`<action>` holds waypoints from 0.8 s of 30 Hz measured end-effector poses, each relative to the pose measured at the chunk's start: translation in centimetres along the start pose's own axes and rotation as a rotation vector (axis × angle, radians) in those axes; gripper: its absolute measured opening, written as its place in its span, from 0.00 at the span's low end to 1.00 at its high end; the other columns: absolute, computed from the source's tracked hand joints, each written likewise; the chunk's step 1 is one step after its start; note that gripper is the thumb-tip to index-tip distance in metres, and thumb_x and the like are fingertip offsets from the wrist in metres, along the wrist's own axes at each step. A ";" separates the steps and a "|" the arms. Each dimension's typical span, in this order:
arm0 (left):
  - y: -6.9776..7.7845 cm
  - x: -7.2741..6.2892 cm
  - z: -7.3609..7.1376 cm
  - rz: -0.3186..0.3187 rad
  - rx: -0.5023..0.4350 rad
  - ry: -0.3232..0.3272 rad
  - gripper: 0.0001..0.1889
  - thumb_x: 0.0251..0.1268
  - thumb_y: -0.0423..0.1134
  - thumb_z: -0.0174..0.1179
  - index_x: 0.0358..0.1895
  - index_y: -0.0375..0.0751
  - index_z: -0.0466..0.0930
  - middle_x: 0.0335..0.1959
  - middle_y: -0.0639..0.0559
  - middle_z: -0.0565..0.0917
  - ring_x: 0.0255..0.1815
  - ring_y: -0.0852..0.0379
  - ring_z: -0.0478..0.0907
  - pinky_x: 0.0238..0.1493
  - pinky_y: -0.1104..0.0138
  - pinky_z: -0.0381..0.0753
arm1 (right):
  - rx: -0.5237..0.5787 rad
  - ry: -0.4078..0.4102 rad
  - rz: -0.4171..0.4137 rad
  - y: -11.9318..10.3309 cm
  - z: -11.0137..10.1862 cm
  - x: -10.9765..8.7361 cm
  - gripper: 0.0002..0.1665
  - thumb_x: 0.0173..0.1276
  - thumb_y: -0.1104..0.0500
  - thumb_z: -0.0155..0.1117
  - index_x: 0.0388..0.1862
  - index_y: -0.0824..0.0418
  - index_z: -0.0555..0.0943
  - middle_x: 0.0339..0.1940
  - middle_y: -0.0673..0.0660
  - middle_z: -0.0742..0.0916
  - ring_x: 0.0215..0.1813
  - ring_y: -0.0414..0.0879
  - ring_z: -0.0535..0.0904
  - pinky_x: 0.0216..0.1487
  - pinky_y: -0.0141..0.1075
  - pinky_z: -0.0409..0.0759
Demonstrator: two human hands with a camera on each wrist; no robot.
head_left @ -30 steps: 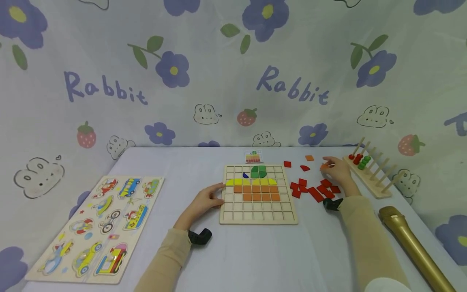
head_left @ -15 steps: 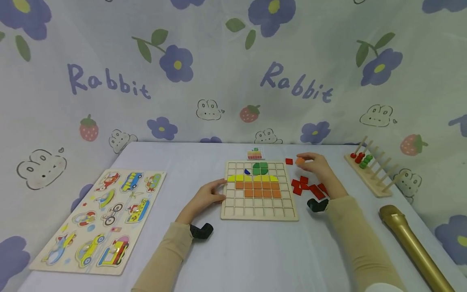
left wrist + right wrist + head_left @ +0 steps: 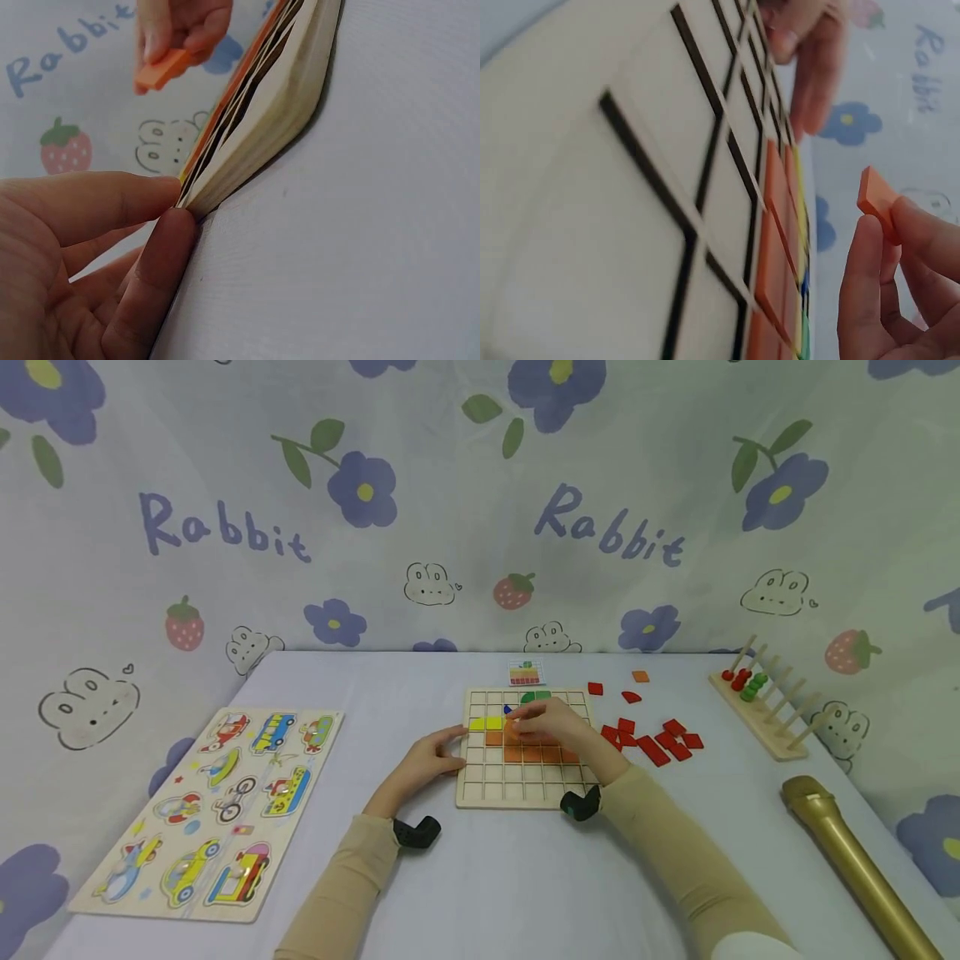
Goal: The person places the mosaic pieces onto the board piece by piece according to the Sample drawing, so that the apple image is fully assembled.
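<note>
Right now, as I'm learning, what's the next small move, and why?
Perhaps lower the orange piece into the bare cell left of the lower orange row: the right hand pinches it above the board, and the upper row starts further left.

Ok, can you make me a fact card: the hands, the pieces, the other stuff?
Left hand: touches the left edge of the board
Right hand: pinches an orange piece over the board
Pieces on board: orange, yellow, green, blue
Loose pieces: red ones, one orange one, right of the board
Other stuff: picture card, vehicle puzzle, peg stand, gold microphone
</note>
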State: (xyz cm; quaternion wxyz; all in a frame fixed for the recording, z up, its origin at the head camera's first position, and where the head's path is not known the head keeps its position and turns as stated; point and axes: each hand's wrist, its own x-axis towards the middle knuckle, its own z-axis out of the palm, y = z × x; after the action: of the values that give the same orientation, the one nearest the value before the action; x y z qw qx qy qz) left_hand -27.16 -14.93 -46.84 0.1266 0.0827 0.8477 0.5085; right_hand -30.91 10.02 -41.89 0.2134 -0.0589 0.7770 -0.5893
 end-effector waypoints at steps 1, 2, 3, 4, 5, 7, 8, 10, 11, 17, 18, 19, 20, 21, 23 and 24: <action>0.0 0.0 0.0 0.000 0.000 0.000 0.31 0.54 0.36 0.64 0.65 0.47 0.68 0.22 0.48 0.76 0.23 0.58 0.74 0.29 0.68 0.73 | -0.036 0.000 0.000 0.0 0.6 0.2 0.16 0.60 0.63 0.65 0.48 0.65 0.81 0.46 0.59 0.82 0.41 0.45 0.81 0.47 0.36 0.78; 0.0 0.1 0.0 0.001 0.001 0.000 0.31 0.54 0.36 0.64 0.64 0.47 0.68 0.22 0.48 0.76 0.23 0.58 0.74 0.29 0.68 0.73 | -0.079 -0.001 -0.002 0.0 1.0 0.5 0.15 0.59 0.62 0.66 0.46 0.63 0.82 0.45 0.57 0.83 0.41 0.44 0.80 0.46 0.35 0.77; 0.0 0.1 -0.1 0.001 0.001 0.000 0.31 0.54 0.36 0.64 0.64 0.48 0.68 0.22 0.48 0.77 0.23 0.58 0.74 0.29 0.68 0.73 | -0.129 -0.002 -0.014 0.0 1.4 0.6 0.13 0.58 0.61 0.67 0.43 0.63 0.83 0.43 0.57 0.83 0.41 0.44 0.79 0.45 0.35 0.77; 0.0 0.1 -0.1 0.004 0.001 0.001 0.31 0.54 0.36 0.64 0.64 0.47 0.68 0.22 0.48 0.76 0.23 0.58 0.75 0.29 0.68 0.73 | -0.184 -0.001 -0.026 0.0 1.8 0.8 0.12 0.57 0.60 0.68 0.40 0.61 0.84 0.42 0.55 0.84 0.41 0.44 0.77 0.44 0.34 0.76; 0.0 0.1 -0.1 0.005 0.001 0.000 0.31 0.54 0.36 0.64 0.64 0.47 0.68 0.22 0.48 0.76 0.23 0.58 0.75 0.30 0.68 0.73 | -0.235 -0.002 -0.040 0.1 2.1 0.9 0.10 0.56 0.59 0.69 0.38 0.60 0.85 0.40 0.53 0.84 0.40 0.45 0.76 0.43 0.34 0.75; 0.0 0.1 -0.1 0.002 0.004 -0.003 0.31 0.54 0.36 0.64 0.64 0.47 0.68 0.22 0.48 0.77 0.23 0.59 0.75 0.30 0.68 0.73 | -0.337 0.000 -0.067 0.2 2.7 1.2 0.07 0.55 0.58 0.71 0.33 0.57 0.85 0.37 0.51 0.84 0.38 0.44 0.74 0.40 0.34 0.73; 0.0 0.1 -0.1 0.002 0.007 -0.003 0.31 0.54 0.36 0.64 0.64 0.47 0.68 0.22 0.48 0.77 0.23 0.59 0.75 0.30 0.68 0.73 | -0.381 0.003 -0.080 0.2 2.9 1.3 0.06 0.54 0.58 0.71 0.31 0.56 0.85 0.35 0.50 0.84 0.38 0.44 0.74 0.40 0.34 0.73; 0.1 0.0 -0.1 0.001 0.009 -0.007 0.31 0.54 0.37 0.64 0.65 0.47 0.68 0.22 0.49 0.76 0.23 0.59 0.75 0.30 0.68 0.73 | -0.451 0.014 -0.099 0.3 3.3 1.3 0.05 0.53 0.57 0.72 0.28 0.55 0.84 0.32 0.48 0.84 0.36 0.43 0.74 0.39 0.34 0.72; 0.1 0.0 -0.1 0.002 0.011 -0.009 0.31 0.54 0.37 0.64 0.65 0.47 0.68 0.21 0.49 0.76 0.23 0.59 0.75 0.30 0.68 0.73 | -0.478 0.017 -0.106 0.3 3.4 1.4 0.05 0.53 0.57 0.72 0.28 0.55 0.84 0.31 0.48 0.84 0.35 0.43 0.74 0.38 0.34 0.72; 0.3 -0.1 -0.2 0.009 0.003 -0.009 0.31 0.54 0.36 0.64 0.65 0.46 0.68 0.22 0.48 0.76 0.23 0.58 0.75 0.30 0.68 0.74 | -0.614 0.014 -0.106 0.1 3.9 1.0 0.05 0.54 0.55 0.71 0.28 0.54 0.84 0.28 0.47 0.84 0.33 0.41 0.75 0.38 0.34 0.72; 0.3 -0.1 -0.2 0.004 -0.002 -0.010 0.31 0.54 0.36 0.64 0.65 0.47 0.68 0.22 0.49 0.76 0.23 0.59 0.75 0.30 0.68 0.74 | -0.628 0.012 -0.103 0.1 3.9 0.9 0.06 0.54 0.55 0.71 0.28 0.54 0.84 0.28 0.47 0.84 0.32 0.41 0.75 0.37 0.34 0.72; 0.3 -0.1 -0.2 0.005 -0.002 -0.011 0.31 0.54 0.36 0.64 0.65 0.46 0.68 0.22 0.48 0.76 0.23 0.59 0.75 0.30 0.68 0.74 | -0.636 0.014 -0.099 0.1 4.0 0.9 0.06 0.54 0.54 0.71 0.28 0.54 0.84 0.27 0.47 0.83 0.32 0.41 0.74 0.36 0.34 0.72; 0.3 -0.1 -0.2 0.005 0.001 -0.012 0.31 0.54 0.36 0.64 0.65 0.46 0.68 0.22 0.49 0.76 0.23 0.59 0.75 0.30 0.68 0.74 | -0.645 0.014 -0.098 0.1 4.0 0.9 0.06 0.54 0.54 0.71 0.27 0.54 0.84 0.27 0.47 0.83 0.31 0.42 0.74 0.35 0.34 0.71; 0.3 -0.1 -0.2 0.005 0.002 -0.013 0.31 0.54 0.36 0.64 0.65 0.46 0.68 0.22 0.49 0.76 0.23 0.59 0.75 0.30 0.68 0.74 | -0.646 0.014 -0.097 0.2 4.0 0.9 0.06 0.54 0.54 0.71 0.27 0.54 0.83 0.27 0.47 0.83 0.31 0.42 0.73 0.34 0.33 0.71; 0.3 -0.1 -0.2 0.008 0.005 -0.014 0.32 0.54 0.36 0.64 0.65 0.45 0.68 0.21 0.49 0.76 0.23 0.59 0.75 0.30 0.68 0.74 | -0.639 0.015 -0.106 0.2 4.0 0.9 0.06 0.54 0.55 0.71 0.27 0.54 0.83 0.27 0.48 0.82 0.30 0.43 0.72 0.33 0.33 0.70; 0.4 -0.2 -0.2 0.014 0.005 -0.016 0.31 0.54 0.36 0.64 0.65 0.44 0.67 0.21 0.49 0.76 0.23 0.59 0.74 0.30 0.68 0.74 | -0.632 0.017 -0.111 0.3 4.0 0.9 0.06 0.54 0.55 0.72 0.27 0.54 0.82 0.27 0.48 0.82 0.30 0.43 0.72 0.33 0.33 0.70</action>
State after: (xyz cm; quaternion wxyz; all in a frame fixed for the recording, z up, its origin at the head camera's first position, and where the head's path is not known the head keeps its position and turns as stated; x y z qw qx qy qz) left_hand -27.06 -14.97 -46.40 0.1297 0.0928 0.8472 0.5067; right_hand -30.06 6.23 -43.24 0.1457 -0.1598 0.9190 -0.3298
